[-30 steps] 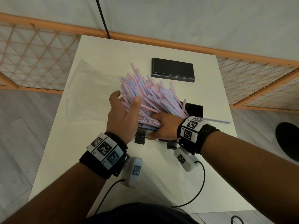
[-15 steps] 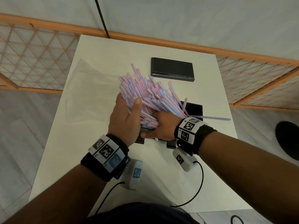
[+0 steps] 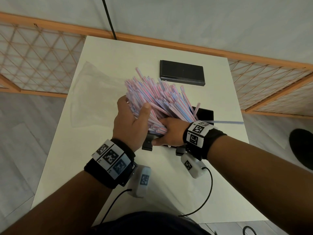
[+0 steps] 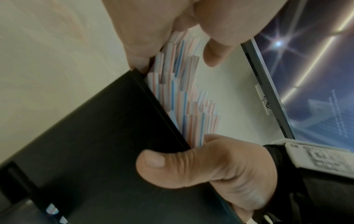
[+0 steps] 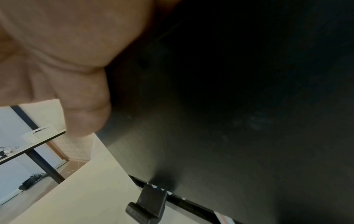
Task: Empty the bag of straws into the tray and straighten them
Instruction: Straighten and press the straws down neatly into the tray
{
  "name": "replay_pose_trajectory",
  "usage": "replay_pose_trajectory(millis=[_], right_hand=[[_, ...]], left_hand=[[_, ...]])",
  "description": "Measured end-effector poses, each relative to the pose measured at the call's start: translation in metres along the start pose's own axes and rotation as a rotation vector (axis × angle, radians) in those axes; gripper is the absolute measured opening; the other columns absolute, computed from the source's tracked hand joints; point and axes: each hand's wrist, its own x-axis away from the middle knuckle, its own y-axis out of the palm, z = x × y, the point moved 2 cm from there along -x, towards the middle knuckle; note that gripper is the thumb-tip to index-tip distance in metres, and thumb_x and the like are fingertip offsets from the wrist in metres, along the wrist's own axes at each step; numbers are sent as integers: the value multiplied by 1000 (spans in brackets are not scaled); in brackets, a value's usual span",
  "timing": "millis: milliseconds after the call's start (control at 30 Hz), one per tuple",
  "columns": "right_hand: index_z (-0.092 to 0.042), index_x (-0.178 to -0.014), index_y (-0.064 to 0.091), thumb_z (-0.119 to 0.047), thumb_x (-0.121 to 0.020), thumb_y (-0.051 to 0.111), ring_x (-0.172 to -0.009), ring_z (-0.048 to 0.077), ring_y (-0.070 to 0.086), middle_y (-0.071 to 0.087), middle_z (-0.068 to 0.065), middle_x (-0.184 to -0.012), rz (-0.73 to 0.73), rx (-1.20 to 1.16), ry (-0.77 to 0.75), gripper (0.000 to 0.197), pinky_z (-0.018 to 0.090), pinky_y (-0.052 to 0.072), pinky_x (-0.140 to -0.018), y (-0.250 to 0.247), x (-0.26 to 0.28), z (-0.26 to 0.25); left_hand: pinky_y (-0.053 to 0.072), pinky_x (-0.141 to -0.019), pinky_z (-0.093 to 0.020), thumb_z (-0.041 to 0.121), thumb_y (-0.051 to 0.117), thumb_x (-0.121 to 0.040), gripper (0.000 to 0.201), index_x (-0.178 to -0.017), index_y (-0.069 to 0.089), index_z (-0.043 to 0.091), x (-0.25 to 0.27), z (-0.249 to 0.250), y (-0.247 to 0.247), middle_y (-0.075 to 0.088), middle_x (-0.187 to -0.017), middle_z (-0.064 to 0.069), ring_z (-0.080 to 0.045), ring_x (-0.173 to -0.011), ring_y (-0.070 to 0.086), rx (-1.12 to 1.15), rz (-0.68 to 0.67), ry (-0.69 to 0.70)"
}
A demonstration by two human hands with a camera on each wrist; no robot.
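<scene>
Head view: my left hand [image 3: 131, 122] is cupped round the left flank of the straws [image 3: 159, 100], thumb on top, fingers wrapped under, so the fan can't spill toward the empty clear bag [image 3: 94, 97] lying flat on the table [image 3: 169, 175]. My right hand [image 3: 169, 134] sits at the near ends of the bundle, fingers tucked in among the straws, thumb along the near wall of the black tray [image 3: 205, 114]; I judge it's butting the ends square w/ the tray as a stop. Straws lean up and away out of the tray, not lying flat yet. One stray straw [image 3: 225, 122] pokes off to the right. Black lid [image 3: 182, 72] sits apart, further back.

Left wrist view: straw ends [image 4: 182, 94] stepped and uneven against the tray wall [image 4: 107, 136], pinched btw my two hands. Right thumb [image 4: 172, 165] pressed on the wall.

Right wrist view: mostly dark tray side [image 5: 239, 106]; thumb [image 5: 86, 106] against it. Other fingers not visible here.
</scene>
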Motion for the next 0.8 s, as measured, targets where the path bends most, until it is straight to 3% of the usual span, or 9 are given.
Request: replay_pose_trajectory(millis=[67, 133, 267, 333, 433, 567, 633, 700, 800], right_hand=[[-31, -121, 56, -56, -77, 75, -105, 17, 57, 62, -7, -114, 9, 2, -14, 54, 28, 43, -91, 0, 1, -2], [-29, -135, 52, -59, -75, 75, -115, 18, 57, 61, -6, -128, 48, 22, -50, 71, 30, 43, -99, -1, 2, -4], [-25, -125, 55, -62, -69, 79, -108, 18, 60, 63, -5, -117, 143, 46, -86, 71, 32, 48, -95, -5, 7, -6], [-26, -126, 53, -62, -70, 78, -108, 17, 59, 63, -5, -118, 173, 45, -115, 71, 24, 44, -90, -8, 12, -7], [-25, -129, 53, -65, -73, 74, -109, 15, 58, 60, -10, -110, 188, 29, -123, 72, 19, 37, -86, -9, 16, -8], [-20, -135, 51, -70, -73, 69, -117, 22, 58, 64, 1, -123, 239, 25, -129, 82, 22, 39, -95, -5, 18, -4], [-19, -135, 50, -70, -75, 68, -117, 23, 58, 63, 2, -126, 268, 13, -127, 81, 21, 39, -92, -4, 21, -4], [-20, -132, 49, -71, -76, 66, -111, 22, 60, 64, 1, -121, 309, -7, -106, 77, 23, 42, -85, -2, 25, -3], [-19, -126, 49, -71, -85, 54, -106, 21, 61, 64, -1, -110, 352, 17, -105, 67, 22, 39, -78, 2, 30, -1]], left_hand=[[45, -81, -9, 38, 62, -96, 48, -133, 43, 14, -1, 2, 0, 63, -115, 9, 2, -95, 62, 13, 0, -8], [51, -89, -24, 46, 62, -91, 52, -130, 43, 17, -2, 3, 0, 64, -114, 9, -5, -99, 64, 46, 11, -19], [55, -95, -39, 51, 59, -86, 62, -133, 42, 14, -4, 6, -3, 63, -108, 18, 0, -98, 65, 90, 62, -5], [56, -93, -42, 52, 56, -87, 68, -140, 37, 13, -5, 8, -6, 64, -109, 13, -4, -96, 66, 98, 97, 2], [52, -98, -44, 58, 47, -89, 75, -151, 28, 18, -4, 10, -6, 64, -129, -4, -22, -112, 65, 52, 100, 29], [39, -113, -40, 38, 40, -100, 55, -150, 31, 19, 3, 15, 5, 51, -148, -5, -18, -135, 50, -84, -20, 142], [36, -116, -40, 37, 47, -100, 67, -156, 22, 10, 2, 13, 3, 42, -155, -8, -20, -141, 44, -81, 3, 112], [37, -116, -43, 39, 56, -98, 80, -158, 12, 9, 0, 11, -1, 34, -159, -6, -21, -143, 41, -78, 48, 62], [42, -112, -43, 48, 51, -92, 78, -156, 22, 14, 0, 14, -3, 44, -153, -2, -20, -137, 48, -106, 55, 78]])
